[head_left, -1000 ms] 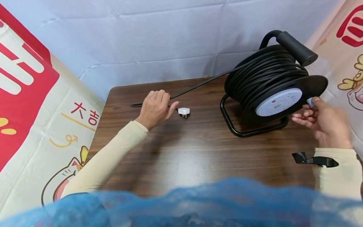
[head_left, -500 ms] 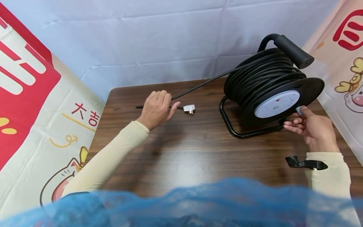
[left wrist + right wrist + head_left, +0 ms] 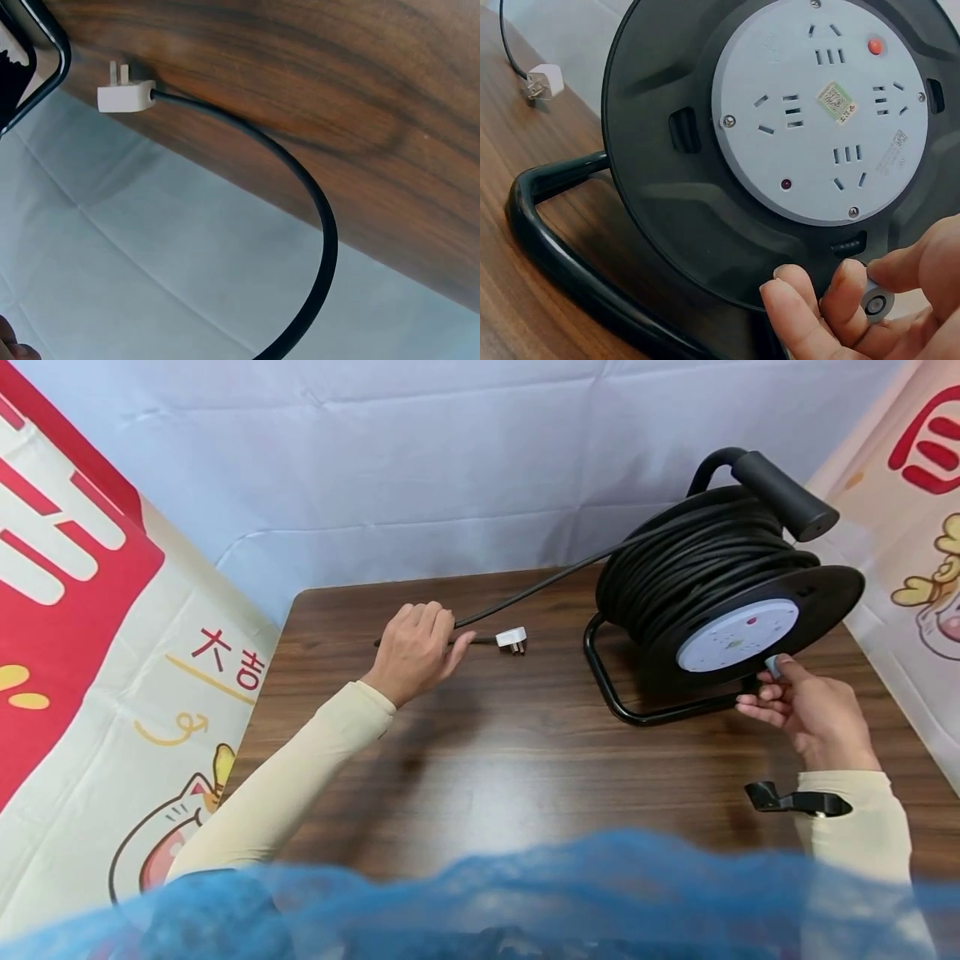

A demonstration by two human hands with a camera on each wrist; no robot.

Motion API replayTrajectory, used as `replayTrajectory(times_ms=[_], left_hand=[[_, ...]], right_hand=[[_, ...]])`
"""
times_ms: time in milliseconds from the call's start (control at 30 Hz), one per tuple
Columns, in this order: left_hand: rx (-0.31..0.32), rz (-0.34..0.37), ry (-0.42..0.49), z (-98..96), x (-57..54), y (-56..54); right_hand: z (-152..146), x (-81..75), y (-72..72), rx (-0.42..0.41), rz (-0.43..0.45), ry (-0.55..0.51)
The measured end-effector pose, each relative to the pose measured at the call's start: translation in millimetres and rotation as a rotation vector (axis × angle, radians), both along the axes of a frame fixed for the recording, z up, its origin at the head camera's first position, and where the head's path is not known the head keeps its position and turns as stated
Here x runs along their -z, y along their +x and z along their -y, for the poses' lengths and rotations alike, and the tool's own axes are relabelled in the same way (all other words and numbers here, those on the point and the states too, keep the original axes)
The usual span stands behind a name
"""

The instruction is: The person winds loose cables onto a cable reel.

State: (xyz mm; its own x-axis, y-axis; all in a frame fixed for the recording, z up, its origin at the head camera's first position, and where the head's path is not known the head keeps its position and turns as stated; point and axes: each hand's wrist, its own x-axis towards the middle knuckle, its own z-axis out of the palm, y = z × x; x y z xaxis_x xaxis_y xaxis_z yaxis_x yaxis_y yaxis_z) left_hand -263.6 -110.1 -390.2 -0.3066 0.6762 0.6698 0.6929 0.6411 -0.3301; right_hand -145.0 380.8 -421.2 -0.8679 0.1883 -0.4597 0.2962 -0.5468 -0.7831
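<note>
A black cable reel (image 3: 708, 556) stands at the right of the table, wound with black cable. Its round grey socket panel (image 3: 825, 112) faces my right side. With thumb and fingers my right hand (image 3: 817, 714) pinches the small grey knob (image 3: 876, 304) low on the reel's disc. My left hand (image 3: 414, 650) grips the cable (image 3: 542, 582), which runs taut from its fist up to the top of the winding. Past the fist, the cable's free end curves back to a white plug (image 3: 126, 98), lying on the table just right of that hand.
A bent black tube frame (image 3: 611, 681) carries the reel, and a thick black handle (image 3: 783, 493) juts above it. Behind the brown table (image 3: 480, 760) hangs a pale cloth (image 3: 450, 460); printed cloths close both sides. Blue lace blurs the bottom of the head view.
My right hand and the knob have moved down and left around the disc, and the socket panel has turned. The plug has slid right, towards the reel. My left hand stays nearly in place.
</note>
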Motion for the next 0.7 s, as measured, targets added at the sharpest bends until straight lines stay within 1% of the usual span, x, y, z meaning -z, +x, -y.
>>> replayTrajectory(times_ms=[200,333,533,700], left_hand=[[-0.022,0.012,0.010,6.6,0.1,-4.2],[-0.015,0.003,0.006,8.7,0.0,-5.0],[-0.017,-0.007,0.019,5.9,-4.1,-3.9],[-0.006,0.004,0.021,5.8,-3.1,-2.2]], right_hand=[[3,2.0,1.3,-0.037,0.005,0.009],[5,2.3,1.6,-0.041,0.005,0.019],[11,5.5,1.9,-0.059,0.014,0.105],[16,8.5,4.1,-0.069,0.022,0.156]])
